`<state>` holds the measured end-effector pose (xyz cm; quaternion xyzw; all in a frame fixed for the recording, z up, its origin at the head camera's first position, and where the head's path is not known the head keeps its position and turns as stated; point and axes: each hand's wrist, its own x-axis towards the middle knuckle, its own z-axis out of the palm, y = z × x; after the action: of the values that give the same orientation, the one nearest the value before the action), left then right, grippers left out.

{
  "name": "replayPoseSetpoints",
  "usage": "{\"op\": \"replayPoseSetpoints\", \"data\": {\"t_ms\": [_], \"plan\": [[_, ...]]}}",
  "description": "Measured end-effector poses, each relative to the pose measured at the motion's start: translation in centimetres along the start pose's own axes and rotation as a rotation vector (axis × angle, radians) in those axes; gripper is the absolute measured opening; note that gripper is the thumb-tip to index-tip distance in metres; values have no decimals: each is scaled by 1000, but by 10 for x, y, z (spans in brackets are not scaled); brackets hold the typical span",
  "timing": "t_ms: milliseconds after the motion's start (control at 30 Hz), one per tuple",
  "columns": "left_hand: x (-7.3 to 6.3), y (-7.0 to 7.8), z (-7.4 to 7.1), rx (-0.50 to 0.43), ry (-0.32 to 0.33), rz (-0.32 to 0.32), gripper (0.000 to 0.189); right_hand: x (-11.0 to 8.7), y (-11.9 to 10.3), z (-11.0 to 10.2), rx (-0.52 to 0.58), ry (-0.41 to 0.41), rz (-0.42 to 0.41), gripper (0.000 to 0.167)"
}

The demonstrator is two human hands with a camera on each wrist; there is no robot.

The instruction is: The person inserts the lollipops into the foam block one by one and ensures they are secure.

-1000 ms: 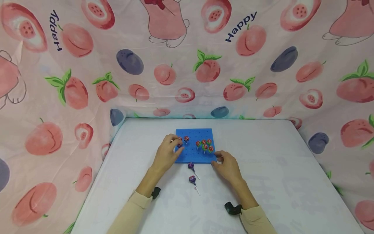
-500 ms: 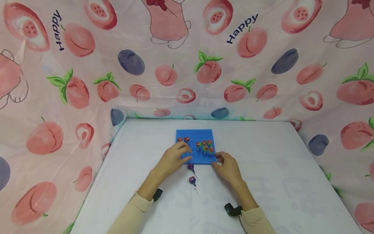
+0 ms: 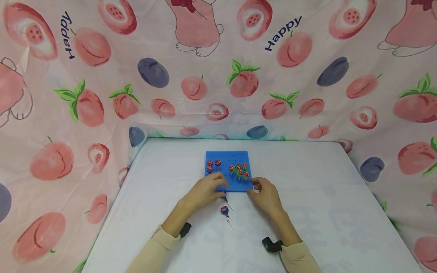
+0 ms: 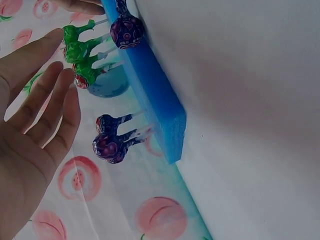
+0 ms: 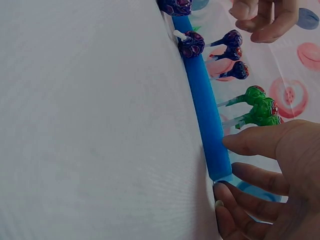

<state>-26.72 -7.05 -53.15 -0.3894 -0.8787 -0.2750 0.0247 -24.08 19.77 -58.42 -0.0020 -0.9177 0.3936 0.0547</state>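
A blue board (image 3: pixel 227 154) with small holes lies on the table. Purple-wrapped lollipops (image 3: pixel 218 162) stand in its left side, green-and-red ones (image 3: pixel 240 172) in its right. My left hand (image 3: pixel 206 189) hovers over the near edge with parted fingers. Right at its fingertips, partly hidden, lies a loose purple lollipop (image 3: pixel 225 197); the left wrist view shows no lollipop between the fingers (image 4: pixel 62 80). Another loose purple lollipop (image 3: pixel 224 210) lies nearer me, stick pointing to me. My right hand (image 3: pixel 268 195) holds the board's near right corner, thumb (image 5: pixel 250 141) on its near side.
A white cloth-covered table (image 3: pixel 324 197) extends around the board. Behind and beside it hangs a pink fruit-print curtain (image 3: pixel 211 76). Black wrist mounts (image 3: pixel 272 243) sit at both sleeves.
My left hand let go of a purple lollipop standing in the board's left side, then moved right and nearer to the first loose lollipop. My right hand stayed at the corner.
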Motion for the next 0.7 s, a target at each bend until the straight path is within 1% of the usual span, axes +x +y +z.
{"op": "replayPoseSetpoints", "data": {"t_ms": [67, 233, 333, 500, 700], "plan": [[-1, 1, 2, 7, -34, 0, 25, 0, 1, 0, -3, -1, 2, 41], [-1, 1, 8, 73, -105, 17, 29, 0, 0, 1, -8, 0, 6, 41], [-1, 2, 12, 80, -126, 13, 31, 0, -1, 1, -4, 3, 3, 42], [-1, 5, 17, 92, -144, -4, 33, -1, -3, 0, -4, 7, -6, 42], [-2, 7, 21, 123, -128, 19, 32, 0, 0, 2, -7, 18, -10, 41]]}}
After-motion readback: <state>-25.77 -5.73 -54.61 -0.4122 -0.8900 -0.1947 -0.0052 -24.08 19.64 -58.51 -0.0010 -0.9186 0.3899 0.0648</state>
